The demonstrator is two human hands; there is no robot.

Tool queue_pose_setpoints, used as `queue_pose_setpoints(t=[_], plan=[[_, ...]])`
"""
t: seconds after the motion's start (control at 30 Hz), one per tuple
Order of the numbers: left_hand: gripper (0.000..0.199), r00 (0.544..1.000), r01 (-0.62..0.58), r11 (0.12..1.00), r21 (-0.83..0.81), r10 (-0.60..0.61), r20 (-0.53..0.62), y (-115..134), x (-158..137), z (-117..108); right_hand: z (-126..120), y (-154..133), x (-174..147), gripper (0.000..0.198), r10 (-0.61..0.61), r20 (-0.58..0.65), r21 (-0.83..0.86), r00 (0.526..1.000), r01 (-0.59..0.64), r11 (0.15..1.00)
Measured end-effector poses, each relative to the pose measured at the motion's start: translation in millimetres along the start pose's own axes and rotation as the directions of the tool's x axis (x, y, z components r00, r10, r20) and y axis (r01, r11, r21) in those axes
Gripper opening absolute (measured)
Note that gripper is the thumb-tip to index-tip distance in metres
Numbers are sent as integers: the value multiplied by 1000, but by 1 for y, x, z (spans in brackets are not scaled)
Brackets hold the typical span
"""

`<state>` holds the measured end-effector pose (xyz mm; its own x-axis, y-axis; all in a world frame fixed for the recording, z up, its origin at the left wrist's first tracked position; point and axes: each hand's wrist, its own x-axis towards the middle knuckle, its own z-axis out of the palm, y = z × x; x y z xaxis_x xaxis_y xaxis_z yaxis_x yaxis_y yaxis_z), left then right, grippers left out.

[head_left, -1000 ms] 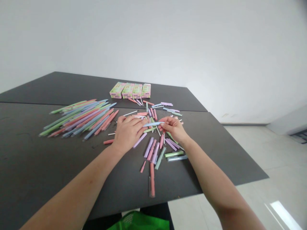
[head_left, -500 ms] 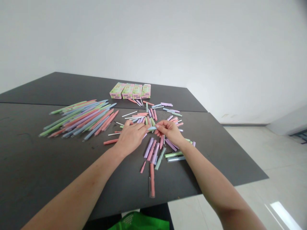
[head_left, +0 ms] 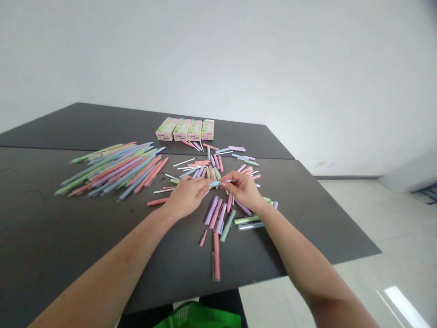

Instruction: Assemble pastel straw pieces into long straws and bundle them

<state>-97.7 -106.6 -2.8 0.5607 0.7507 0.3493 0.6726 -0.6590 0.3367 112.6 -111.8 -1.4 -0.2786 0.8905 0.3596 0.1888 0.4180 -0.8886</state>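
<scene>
A light blue pen part (head_left: 215, 183) spans the gap between my hands above the scattered parts. My left hand (head_left: 189, 193) is closed on its left end, and the fingertips of my right hand (head_left: 243, 189) pinch its right end. Under and around both hands lie loose pen parts: purple and pink tubes (head_left: 215, 214), a green tube (head_left: 228, 226) and thin white sticks (head_left: 184, 162). My fingers cover part of the held piece. Nearest the front edge lies a long pink tube (head_left: 216, 257).
A pile of pastel pens (head_left: 116, 168) with pointed ends lies on the left of the dark table (head_left: 68, 241). Several pink and green boxes (head_left: 181, 130) stand in a row at the back. Green fabric (head_left: 201, 316) shows below the front edge.
My right hand has shifted slightly, and more of the light blue part's right end shows past its fingertips. The scattered parts lie as before.
</scene>
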Motion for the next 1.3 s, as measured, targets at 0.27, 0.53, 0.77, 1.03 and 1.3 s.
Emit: queue_pose_setpoints(t=[0.27,0.53,0.77,1.03,1.3], plan=[[29,1000,-7,999,-50,6,-10,-4,0,0,2,-2,2,12,-71,5,36,997,70,997],[29,1000,-28,999,-22,28,2,-2,0,2,3,-2,-1,33,226,87,99,970,-234,967],[28,999,-30,999,-43,31,26,3,-1,3,5,-2,0,22,190,-6,-63,982,-190,980],[27,1000,25,997,-70,-24,7,7,0,-2,-2,-2,0,16,76,-10,-92,997,-76,993],[26,1000,21,996,-90,-20,12,7,0,-2,0,0,1,26,179,26,38,983,-180,983]])
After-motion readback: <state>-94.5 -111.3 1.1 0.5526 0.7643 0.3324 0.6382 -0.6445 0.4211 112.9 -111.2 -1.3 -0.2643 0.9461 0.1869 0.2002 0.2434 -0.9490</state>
